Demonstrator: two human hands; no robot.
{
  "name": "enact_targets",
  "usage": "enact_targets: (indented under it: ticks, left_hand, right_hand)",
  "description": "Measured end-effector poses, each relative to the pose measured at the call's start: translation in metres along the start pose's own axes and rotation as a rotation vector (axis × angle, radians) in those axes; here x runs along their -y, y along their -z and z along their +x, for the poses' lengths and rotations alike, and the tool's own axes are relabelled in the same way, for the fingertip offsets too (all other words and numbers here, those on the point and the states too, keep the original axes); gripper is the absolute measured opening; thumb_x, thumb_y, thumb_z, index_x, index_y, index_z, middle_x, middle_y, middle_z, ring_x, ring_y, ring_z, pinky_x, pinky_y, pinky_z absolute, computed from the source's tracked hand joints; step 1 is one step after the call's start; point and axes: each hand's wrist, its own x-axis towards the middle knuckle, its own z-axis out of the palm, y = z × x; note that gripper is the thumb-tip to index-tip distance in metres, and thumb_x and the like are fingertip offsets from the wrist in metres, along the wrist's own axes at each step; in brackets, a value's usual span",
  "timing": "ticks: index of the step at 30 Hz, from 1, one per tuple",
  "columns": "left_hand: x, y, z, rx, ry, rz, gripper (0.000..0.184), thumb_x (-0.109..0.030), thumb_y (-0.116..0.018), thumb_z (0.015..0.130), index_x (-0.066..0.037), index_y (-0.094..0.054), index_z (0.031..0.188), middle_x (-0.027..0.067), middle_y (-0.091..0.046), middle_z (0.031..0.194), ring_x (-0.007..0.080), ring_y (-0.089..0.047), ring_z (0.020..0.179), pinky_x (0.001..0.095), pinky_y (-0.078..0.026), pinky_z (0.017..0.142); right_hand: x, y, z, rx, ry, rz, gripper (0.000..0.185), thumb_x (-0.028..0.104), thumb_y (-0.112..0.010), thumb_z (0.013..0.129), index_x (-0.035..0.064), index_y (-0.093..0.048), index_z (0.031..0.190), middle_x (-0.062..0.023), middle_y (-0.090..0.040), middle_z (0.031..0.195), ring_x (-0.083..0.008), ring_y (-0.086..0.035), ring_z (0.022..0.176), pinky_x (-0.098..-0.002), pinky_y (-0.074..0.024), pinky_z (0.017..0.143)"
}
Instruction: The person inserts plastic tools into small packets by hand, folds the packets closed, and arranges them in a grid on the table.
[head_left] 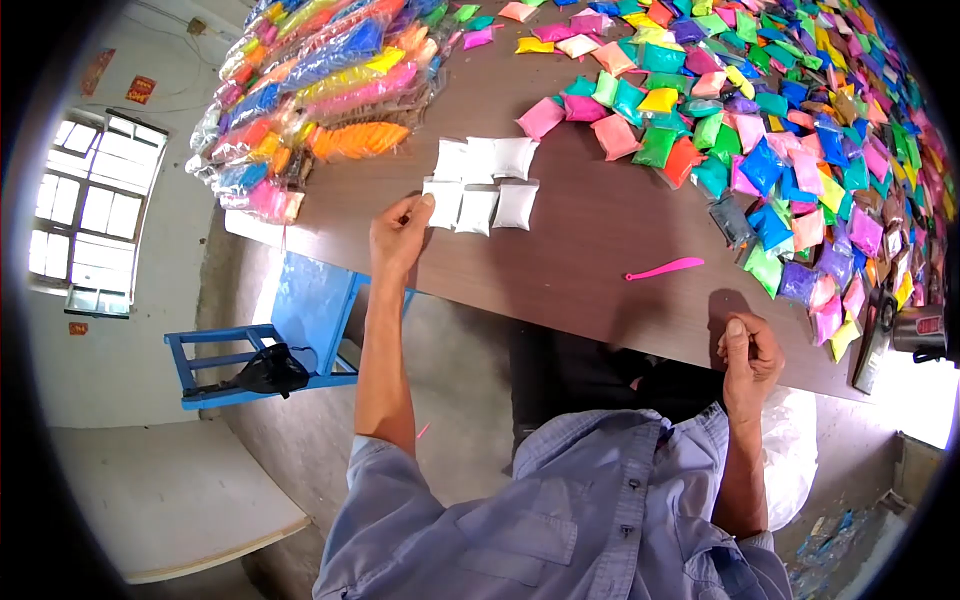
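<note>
Six white, pillow-shaped plastic packets point(477, 211) lie on brown table point(590, 250), left of centre | left hand point(398, 242) touches lower-left packet point(446, 208), pinch unclear | right hand point(752, 362) loosely clenched, nothing visible inside, table's near edge | risk: sideways drag skews rows

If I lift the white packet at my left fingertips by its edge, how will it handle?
The white packet will probably sag, since it looks like a soft pouch. Its edge looks like thin plastic film, so it may slip in the left hand. Rolling seems unlikely, as it lies flat on the table.
</note>
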Motion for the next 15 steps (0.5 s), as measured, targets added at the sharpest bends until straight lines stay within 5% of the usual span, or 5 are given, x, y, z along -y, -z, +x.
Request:
enact_targets:
  ticks: [10,15]
  left_hand:
    - [0.004,0.006,-0.001,-0.052,-0.104,0.283,0.04,-0.035,-0.069,0.099,0.005,-0.074,0.097,0.0018,-0.06,0.072,0.0093,-0.052,0.071,0.0286,-0.046,0.066]
    - [0.015,0.014,-0.025,-0.332,-0.147,0.176,0.038,-0.033,-0.063,0.103,0.003,-0.069,0.095,0.0033,-0.061,0.072,0.0113,-0.053,0.074,0.0314,-0.045,0.066]
  right_hand:
    - [0.001,0.001,-0.001,-0.017,0.024,-0.042,0.014,0.012,-0.068,0.102,-0.0011,-0.072,0.103,-0.0006,-0.064,0.076,-0.0066,-0.057,0.068,-0.0224,-0.0464,0.062]
    - [0.001,-0.001,0.0,0.018,0.028,0.101,0.017,0.012,-0.061,0.105,0.0004,-0.069,0.115,-0.0004,-0.063,0.078,-0.0063,-0.056,0.066,-0.0222,-0.044,0.059]
